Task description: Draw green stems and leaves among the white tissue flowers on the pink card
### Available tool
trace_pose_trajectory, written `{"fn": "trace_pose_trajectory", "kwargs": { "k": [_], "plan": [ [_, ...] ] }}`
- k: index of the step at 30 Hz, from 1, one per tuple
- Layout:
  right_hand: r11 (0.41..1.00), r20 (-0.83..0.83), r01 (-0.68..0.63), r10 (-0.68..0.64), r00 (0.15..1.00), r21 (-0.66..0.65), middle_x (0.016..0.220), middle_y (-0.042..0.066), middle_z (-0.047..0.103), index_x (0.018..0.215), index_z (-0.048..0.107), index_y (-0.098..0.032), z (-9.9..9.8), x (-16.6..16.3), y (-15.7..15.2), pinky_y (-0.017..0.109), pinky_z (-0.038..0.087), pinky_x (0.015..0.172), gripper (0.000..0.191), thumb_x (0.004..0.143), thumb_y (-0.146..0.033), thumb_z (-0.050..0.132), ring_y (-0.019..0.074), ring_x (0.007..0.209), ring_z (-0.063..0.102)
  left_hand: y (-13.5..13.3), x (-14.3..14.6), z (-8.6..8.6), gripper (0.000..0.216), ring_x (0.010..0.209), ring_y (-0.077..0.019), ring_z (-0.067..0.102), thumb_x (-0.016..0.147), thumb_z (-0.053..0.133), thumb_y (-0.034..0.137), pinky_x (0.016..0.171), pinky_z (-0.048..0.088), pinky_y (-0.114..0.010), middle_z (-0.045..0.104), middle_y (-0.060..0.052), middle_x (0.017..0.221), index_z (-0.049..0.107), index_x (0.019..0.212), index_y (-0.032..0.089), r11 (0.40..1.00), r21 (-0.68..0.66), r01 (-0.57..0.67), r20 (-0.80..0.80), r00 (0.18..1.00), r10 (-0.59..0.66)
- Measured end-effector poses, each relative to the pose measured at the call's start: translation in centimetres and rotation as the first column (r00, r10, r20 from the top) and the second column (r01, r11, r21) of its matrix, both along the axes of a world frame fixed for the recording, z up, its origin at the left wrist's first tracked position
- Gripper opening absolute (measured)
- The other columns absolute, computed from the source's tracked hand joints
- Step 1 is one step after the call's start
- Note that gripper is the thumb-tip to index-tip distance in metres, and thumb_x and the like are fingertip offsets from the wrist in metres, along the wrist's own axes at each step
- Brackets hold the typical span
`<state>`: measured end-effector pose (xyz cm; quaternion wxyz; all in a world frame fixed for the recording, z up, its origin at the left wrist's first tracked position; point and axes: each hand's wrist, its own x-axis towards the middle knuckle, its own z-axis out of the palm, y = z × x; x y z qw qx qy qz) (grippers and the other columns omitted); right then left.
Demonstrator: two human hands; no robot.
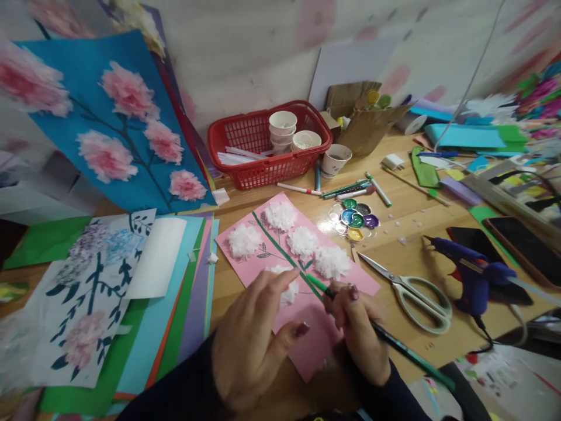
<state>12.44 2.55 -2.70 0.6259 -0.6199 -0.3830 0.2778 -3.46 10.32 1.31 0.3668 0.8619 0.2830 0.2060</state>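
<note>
A pink paper sheet (263, 257) lies on the wooden table with several white tissue flowers (302, 241) and a green painted stem on it. My right hand (359, 333) is closed around a green paintbrush (394, 345), its tip touching the stem near the lowest flower. My left hand (252, 339) rests on the pink sheet's near left part, fingers stretched out and pressing the paper flat beside that flower.
A paint palette (356, 216) sits beyond the sheet, scissors (412, 292) and a blue glue gun (473, 275) to the right. A red basket (267, 146) with paper cups stands at the back. Stacked coloured papers (175, 304) and flower pictures lie left. Pens (350, 190) are scattered.
</note>
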Motion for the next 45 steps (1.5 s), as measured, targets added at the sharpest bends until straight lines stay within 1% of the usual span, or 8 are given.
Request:
{"fn": "trace_pose_trajectory", "kwargs": {
  "k": [3, 7, 13, 17, 20, 24, 29, 45],
  "plan": [
    [0.957, -0.478, -0.289, 0.254, 0.841, -0.001, 0.048, -0.006, 0.038, 0.07, 0.055, -0.02, 0.4, -0.4, 0.0, 0.024, 0.029, 0.044, 0.035, 0.092, -0.047, 0.05, 0.0083, 0.042, 0.032, 1.2, 0.6, -0.5, 0.044, 0.1, -0.0244, 0.059, 0.1, 0.027, 0.049, 0.081, 0.049, -0.036, 0.061, -0.012, 0.109, 0.052, 0.121, 0.018, 0.967, 0.201, 0.156, -0.014, 0.988, -0.156],
    [0.885, -0.633, -0.465, 0.371, 0.679, 0.02, 0.044, -0.014, 0.036, 0.097, 0.046, -0.025, 1.4, -0.5, -0.2, 0.018, 0.023, 0.041, 0.026, 0.086, -0.04, 0.064, 0.0047, 0.036, 0.024, 1.4, 0.5, -0.8, 0.049, 0.061, -0.0195, 0.052, 0.103, 0.019, 0.037, 0.059, 0.042, -0.032, 0.057, -0.004, 0.065, 0.053, 0.072, 0.019, 0.911, 0.253, 0.324, -0.136, 0.945, -0.298],
    [0.983, -0.479, -0.176, 0.178, 0.859, 0.049, 0.043, -0.013, 0.037, 0.083, 0.049, -0.025, 3.2, 4.6, 0.9, 0.019, 0.031, 0.037, 0.022, 0.082, -0.032, 0.069, 0.0046, 0.031, 0.029, 5.1, -2.7, 0.4, 0.049, 0.045, -0.0137, 0.048, 0.102, 0.022, 0.043, 0.05, 0.04, -0.026, 0.047, 0.003, 0.05, 0.046, 0.064, 0.023, 0.961, -0.269, 0.056, -0.088, 0.993, -0.083],
    [0.982, -0.19, -0.18, 0.186, 0.964, 0.05, 0.062, -0.002, 0.062, 0.076, 0.062, -0.021, 3.3, 7.3, 5.4, 0.027, 0.049, 0.054, 0.02, 0.076, -0.037, 0.076, 0.0134, 0.055, 0.061, 8.7, -3.0, -2.2, 0.025, 0.078, -0.0201, 0.06, 0.095, 0.039, 0.043, 0.074, 0.049, -0.035, 0.06, -0.004, 0.084, 0.046, 0.085, 0.021, 0.953, 0.092, -0.288, -0.057, 0.954, 0.294],
    [0.97, -0.093, -0.242, 0.241, 0.966, -0.002, 0.058, 0.0, 0.064, 0.073, 0.068, -0.018, 2.5, 7.0, 9.3, 0.03, 0.051, 0.063, 0.032, 0.084, -0.047, 0.063, 0.0135, 0.056, 0.061, 9.7, -2.3, -5.4, 0.049, 0.106, -0.031, 0.059, 0.081, 0.063, 0.043, 0.091, 0.047, -0.048, 0.058, -0.017, 0.114, 0.04, 0.114, 0.014, 0.885, 0.347, -0.31, -0.058, 0.935, 0.35],
    [0.975, -0.117, -0.187, 0.174, 0.978, -0.117, 0.044, -0.004, 0.056, 0.057, 0.053, -0.019, 0.9, 5.9, 12.4, 0.022, 0.038, 0.044, 0.037, 0.07, -0.044, 0.077, 0.0077, 0.04, 0.046, 9.5, -2.0, -8.0, 0.078, 0.125, -0.0382, 0.05, 0.069, 0.08, 0.038, 0.103, 0.036, -0.06, 0.052, -0.025, 0.132, 0.031, 0.124, 0.014, 0.835, 0.509, -0.209, -0.097, 0.95, 0.297],
    [0.984, -0.075, -0.085, 0.074, 0.994, -0.157, 0.036, -0.008, 0.046, 0.05, 0.039, -0.02, -0.5, 5.5, 13.3, 0.019, 0.025, 0.037, 0.044, 0.069, -0.033, 0.077, 0.0044, 0.033, 0.036, 9.6, -2.6, -8.5, 0.07, 0.13, -0.0425, 0.046, 0.069, 0.081, 0.042, 0.105, 0.02, -0.072, 0.052, -0.028, 0.134, 0.035, 0.115, 0.016, 0.808, 0.562, -0.177, -0.067, 0.964, 0.257],
    [0.975, 0.059, -0.111, 0.124, 0.99, -0.19, 0.039, -0.005, 0.052, 0.051, 0.042, -0.022, -0.6, 3.3, 13.0, 0.021, 0.033, 0.038, 0.038, 0.076, -0.028, 0.07, 0.0093, 0.034, 0.049, 9.6, -2.5, -8.6, 0.081, 0.126, -0.04, 0.051, 0.068, 0.082, 0.046, 0.106, 0.024, -0.067, 0.051, -0.029, 0.136, 0.033, 0.123, 0.014, 0.831, 0.511, -0.218, -0.073, 0.953, 0.295]
  ]
}}
